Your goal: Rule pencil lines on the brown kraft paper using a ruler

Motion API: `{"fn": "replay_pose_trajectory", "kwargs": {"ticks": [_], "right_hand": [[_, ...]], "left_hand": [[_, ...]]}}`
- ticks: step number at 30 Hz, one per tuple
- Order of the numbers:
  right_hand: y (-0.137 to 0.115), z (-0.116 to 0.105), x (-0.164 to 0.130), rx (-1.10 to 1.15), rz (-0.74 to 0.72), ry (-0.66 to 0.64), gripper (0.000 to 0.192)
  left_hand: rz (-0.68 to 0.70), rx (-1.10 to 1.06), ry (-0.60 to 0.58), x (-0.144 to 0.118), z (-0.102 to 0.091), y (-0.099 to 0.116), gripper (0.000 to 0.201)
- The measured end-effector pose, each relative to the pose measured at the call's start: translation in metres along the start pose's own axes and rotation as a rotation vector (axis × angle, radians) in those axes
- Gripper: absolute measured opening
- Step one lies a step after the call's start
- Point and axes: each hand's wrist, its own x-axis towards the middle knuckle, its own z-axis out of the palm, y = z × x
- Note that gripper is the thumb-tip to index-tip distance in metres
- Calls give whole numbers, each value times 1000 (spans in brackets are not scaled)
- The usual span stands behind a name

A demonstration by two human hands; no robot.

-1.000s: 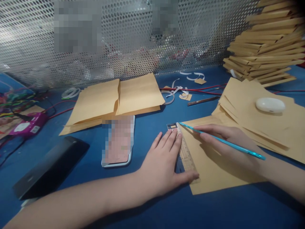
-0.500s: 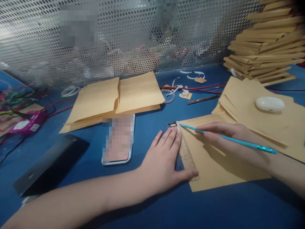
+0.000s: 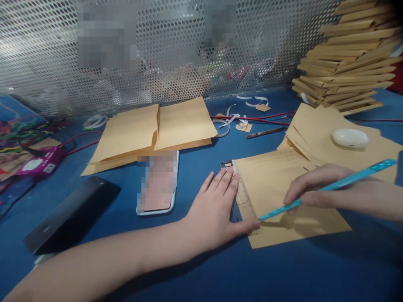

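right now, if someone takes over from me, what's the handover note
Left hand: flat, fingers spread, pressing the ruler onto the left edge of the brown sheet.
Right hand: gripping the blue pencil, tip at the ruler's near end, beside the left thumb.
Nearby: more brown sheets at right with a white case on top, folded stack behind, phone at left.
Done: pencil is at the near end of the ruler edge; any line is too faint to confirm.
Left: check the line, then lift the ruler.

Pen (image 3: 324, 189) tip now at ruler's (image 3: 244, 201) near end
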Motion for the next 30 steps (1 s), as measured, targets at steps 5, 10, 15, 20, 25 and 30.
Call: {"fn": "replay_pose_trajectory", "kwargs": {"ticks": [5,10,15,20,25,30], "right_hand": [[4,1,5,71,39,145,32],[12,6,10,170,113,266,34],[15,10,14,243,160,347,29],[16,11,17,136,146,350,26],[12,17,17,143,126,361,25],[10,17,17,137,115,391,26]], "left_hand": [[18,-1,12,-1,1,-1,98],[40,11,17,-2,2,-3,99],[48,26,50,-5,1,-2,95],[61,21,68,-7,1,-2,92],[57,36,71,-8,1,-2,89],[76,172,130,-14,-1,2,73]]}}
